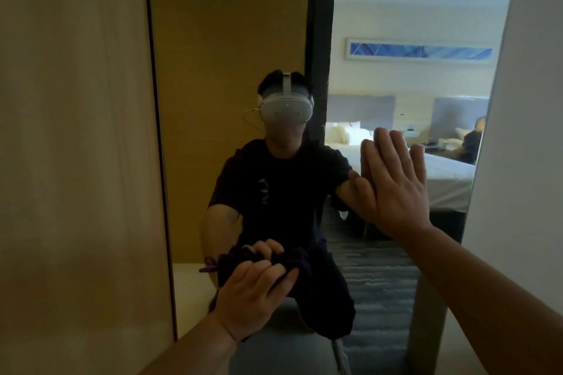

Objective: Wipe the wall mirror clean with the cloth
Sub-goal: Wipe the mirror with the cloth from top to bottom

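Nearest the camera, the left hand (254,295) was clenched on a dark purple cloth (292,265), bunched and pressed against the lower part of the wall mirror (231,39), while the right hand (393,186) lay flat and released, fingers spread, on the glass further right and higher. That cloth looked soft, light and limp, best held as a wad under the palm; the mirror seemed rigid, smooth, breakable, and likely to smudge under the bare palm. No containers were visible.
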